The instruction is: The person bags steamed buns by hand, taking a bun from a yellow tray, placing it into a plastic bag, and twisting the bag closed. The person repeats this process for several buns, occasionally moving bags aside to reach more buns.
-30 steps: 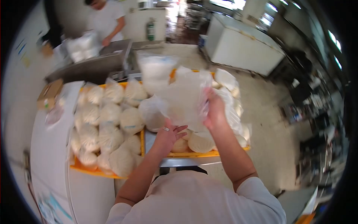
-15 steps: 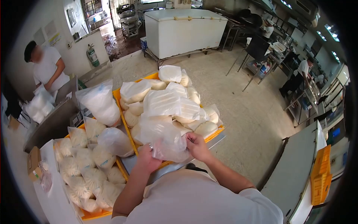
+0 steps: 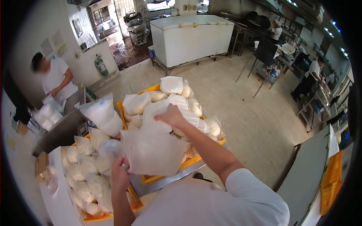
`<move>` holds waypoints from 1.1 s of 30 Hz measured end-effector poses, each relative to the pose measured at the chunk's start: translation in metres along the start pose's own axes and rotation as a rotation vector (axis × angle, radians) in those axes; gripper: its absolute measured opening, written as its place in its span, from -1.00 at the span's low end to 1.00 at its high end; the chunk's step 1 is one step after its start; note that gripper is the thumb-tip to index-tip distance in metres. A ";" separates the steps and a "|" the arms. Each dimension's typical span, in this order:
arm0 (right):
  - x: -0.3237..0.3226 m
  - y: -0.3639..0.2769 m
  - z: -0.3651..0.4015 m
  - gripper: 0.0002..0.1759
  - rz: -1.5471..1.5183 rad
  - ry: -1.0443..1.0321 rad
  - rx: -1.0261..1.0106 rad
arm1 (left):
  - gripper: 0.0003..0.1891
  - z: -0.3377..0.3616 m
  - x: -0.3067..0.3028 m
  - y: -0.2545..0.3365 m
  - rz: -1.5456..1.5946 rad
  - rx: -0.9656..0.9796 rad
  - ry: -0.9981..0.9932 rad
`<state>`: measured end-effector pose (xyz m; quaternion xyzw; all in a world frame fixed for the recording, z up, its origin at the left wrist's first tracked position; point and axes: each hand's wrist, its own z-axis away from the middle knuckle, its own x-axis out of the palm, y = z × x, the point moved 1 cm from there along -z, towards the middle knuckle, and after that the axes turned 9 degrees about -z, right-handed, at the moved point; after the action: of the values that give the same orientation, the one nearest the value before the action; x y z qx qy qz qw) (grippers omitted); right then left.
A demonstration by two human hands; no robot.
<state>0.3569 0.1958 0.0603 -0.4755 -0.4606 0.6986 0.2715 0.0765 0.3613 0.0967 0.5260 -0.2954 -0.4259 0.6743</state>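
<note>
My left hand, with a ring on one finger, grips the edge of a clear plastic bag. The bag is spread flat and hangs over the near part of a yellow crate. Beyond the bag, my right hand reaches over the crate, its fingers drawn together at a wide, flat white piece. Whether they pinch this piece or only touch it is hard to see. Around it lie large pale rounded pieces, like buns or dough, several with white paper on them.
At left, another yellow crate holds several filled plastic bags. A bulging bag of white plastic stands between the crates. A cardboard box is at far left. A co-worker stands behind a metal counter; a white chest freezer is ahead.
The crumpled bag between my hands is now spread flat, held by my left hand, which moved left. My right hand left the bag and reached forward over the white pieces.
</note>
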 end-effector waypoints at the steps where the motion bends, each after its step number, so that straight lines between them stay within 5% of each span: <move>1: 0.013 -0.002 0.007 -0.02 0.048 0.076 -0.073 | -0.79 -0.001 -0.007 -0.001 -0.057 -0.011 0.005; 2: 0.020 -0.003 0.015 0.00 0.096 0.154 -0.137 | -0.79 -0.003 -0.014 -0.004 -0.094 0.011 0.009; 5: 0.011 -0.012 0.044 0.01 -0.184 -0.031 -0.048 | -0.81 0.001 -0.012 0.011 -0.091 0.010 -0.022; 8: -0.013 0.015 0.056 -0.09 -0.532 0.163 -0.109 | -0.83 -0.019 -0.004 0.001 -0.042 0.066 -0.054; 11: -0.103 -0.019 0.121 -0.10 -0.820 0.117 -0.067 | -0.85 -0.030 0.030 0.011 0.038 0.083 -0.187; 14: -0.163 -0.032 0.189 -0.10 -0.839 0.235 -0.457 | -0.84 -0.058 0.066 0.014 0.078 0.026 -0.303; 17: -0.190 -0.018 0.249 -0.06 -1.609 -0.077 -0.647 | -0.83 -0.079 0.113 0.020 0.037 0.110 -0.412; 18: -0.190 0.001 0.266 0.05 -1.709 -0.027 -0.381 | -0.82 -0.085 0.128 0.020 0.033 0.136 -0.425; 21: -0.138 0.102 0.305 -0.03 -1.988 -0.193 -0.198 | -0.80 -0.079 0.165 0.036 -0.061 0.063 -0.569; 25: -0.124 0.063 0.358 -0.04 -1.818 -0.042 -0.246 | -0.81 -0.070 0.208 0.043 -0.183 0.063 -0.591; 27: -0.132 0.054 0.372 -0.01 -2.019 -0.185 -0.262 | -0.83 -0.076 0.228 0.033 -0.232 0.170 -0.569; 31: -0.145 0.038 0.367 0.03 -1.864 -0.264 -0.151 | -0.87 -0.062 0.267 0.012 -0.324 0.665 -0.604; 33: -0.145 0.025 0.352 0.00 -1.719 -0.274 -0.128 | -0.89 -0.044 0.275 -0.009 -0.344 0.535 -0.779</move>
<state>0.0943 -0.0690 0.1416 0.1106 -0.7268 0.2757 0.6193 0.2384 0.1375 0.0628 0.5234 -0.5330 -0.6048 0.2758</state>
